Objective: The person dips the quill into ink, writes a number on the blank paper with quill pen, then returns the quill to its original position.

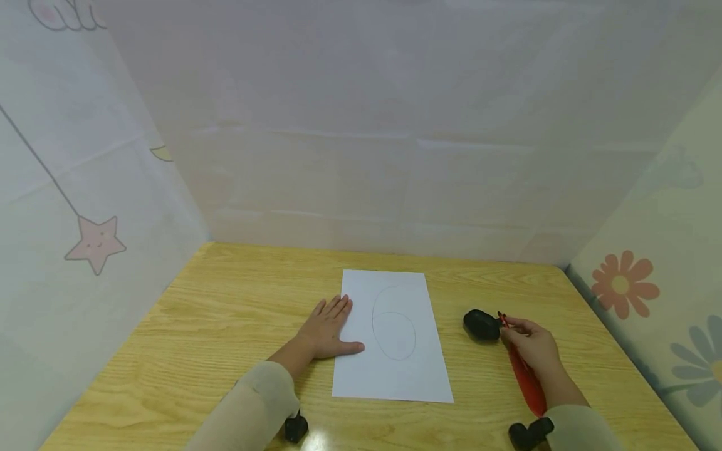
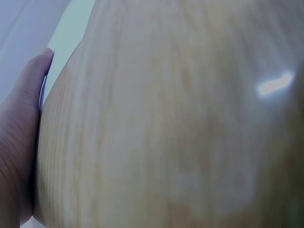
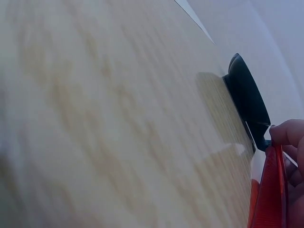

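A white sheet of paper lies on the table, with a large thin-lined figure like a 6 drawn on it. My left hand rests flat across the sheet's left edge, fingers extended and thumb on the paper. In the left wrist view, part of that hand shows beside the tabletop. My right hand pinches a red-handled utensil near where the handle meets its rounded black head. In the right wrist view, the black head is low over the table; whether it touches is unclear.
The wood-grain table is bordered by pale hanging sheets at the back and sides. A star and flowers are printed on them. Black wrist cameras sit at both sleeves.
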A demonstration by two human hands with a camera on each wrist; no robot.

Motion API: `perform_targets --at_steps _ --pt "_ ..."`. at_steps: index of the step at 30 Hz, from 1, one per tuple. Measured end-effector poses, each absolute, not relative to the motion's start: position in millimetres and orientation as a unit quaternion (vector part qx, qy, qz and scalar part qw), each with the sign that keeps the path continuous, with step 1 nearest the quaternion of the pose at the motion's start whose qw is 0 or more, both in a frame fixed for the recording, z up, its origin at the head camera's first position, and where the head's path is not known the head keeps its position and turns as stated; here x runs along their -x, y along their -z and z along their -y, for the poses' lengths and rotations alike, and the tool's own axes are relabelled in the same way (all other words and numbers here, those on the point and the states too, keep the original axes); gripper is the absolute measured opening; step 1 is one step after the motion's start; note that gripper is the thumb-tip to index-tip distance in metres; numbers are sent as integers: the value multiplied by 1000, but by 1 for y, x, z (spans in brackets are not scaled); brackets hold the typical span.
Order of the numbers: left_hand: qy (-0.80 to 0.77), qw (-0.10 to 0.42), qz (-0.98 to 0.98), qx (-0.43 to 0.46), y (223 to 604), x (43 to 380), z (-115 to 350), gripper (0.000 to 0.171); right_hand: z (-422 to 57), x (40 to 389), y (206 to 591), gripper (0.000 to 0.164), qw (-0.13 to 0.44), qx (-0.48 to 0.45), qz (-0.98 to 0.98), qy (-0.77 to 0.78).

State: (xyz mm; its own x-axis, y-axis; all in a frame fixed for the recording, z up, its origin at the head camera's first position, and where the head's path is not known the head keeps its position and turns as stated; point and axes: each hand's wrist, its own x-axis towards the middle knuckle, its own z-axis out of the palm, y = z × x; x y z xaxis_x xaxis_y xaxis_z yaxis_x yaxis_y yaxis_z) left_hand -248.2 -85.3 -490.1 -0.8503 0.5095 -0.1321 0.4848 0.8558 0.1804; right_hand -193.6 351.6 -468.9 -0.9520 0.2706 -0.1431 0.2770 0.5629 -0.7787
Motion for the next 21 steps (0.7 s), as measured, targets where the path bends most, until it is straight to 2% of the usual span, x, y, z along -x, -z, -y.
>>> perform_targets --at_steps 21 --pt "-74 84 -958 -264 490 249 86 108 -355 196 477 52 -3 -151 -901 406"
